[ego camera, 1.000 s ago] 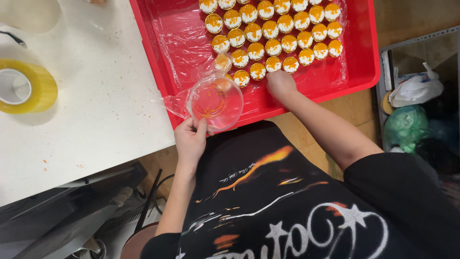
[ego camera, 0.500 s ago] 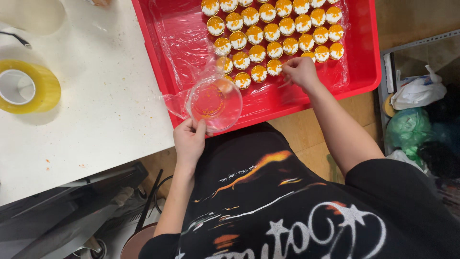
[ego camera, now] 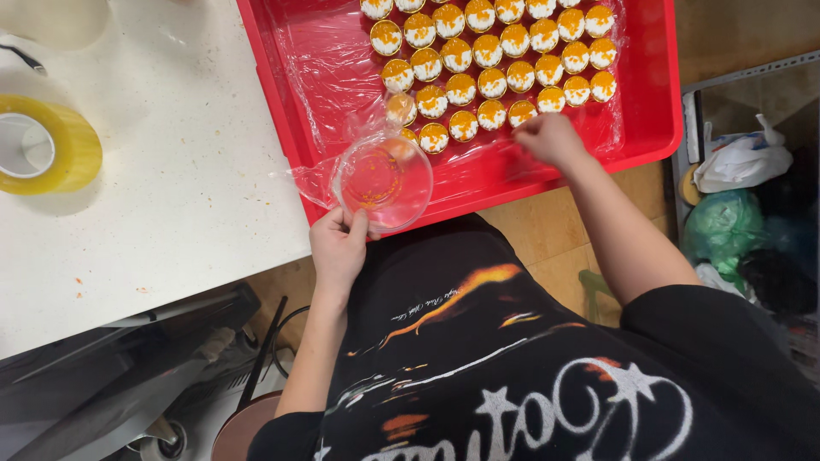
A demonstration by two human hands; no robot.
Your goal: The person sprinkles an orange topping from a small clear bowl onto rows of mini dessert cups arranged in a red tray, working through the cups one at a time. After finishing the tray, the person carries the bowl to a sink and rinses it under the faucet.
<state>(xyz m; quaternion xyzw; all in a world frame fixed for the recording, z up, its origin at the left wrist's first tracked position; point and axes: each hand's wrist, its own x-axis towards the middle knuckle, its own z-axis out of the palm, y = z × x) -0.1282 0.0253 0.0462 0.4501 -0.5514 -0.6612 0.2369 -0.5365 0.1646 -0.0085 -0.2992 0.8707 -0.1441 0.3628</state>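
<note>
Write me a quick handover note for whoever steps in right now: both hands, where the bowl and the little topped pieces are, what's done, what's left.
Left hand: grips the near rim of the clear bowl, held over the near-left corner of the red tray.
Right hand: fingers closed, at the near row of small orange-topped pieces; whether it holds anything cannot be told.
Done: several rows of pieces already stand on the plastic film lining the tray.
Left: the bowl holds only orange residue; the tray's left part is uncovered film.
</note>
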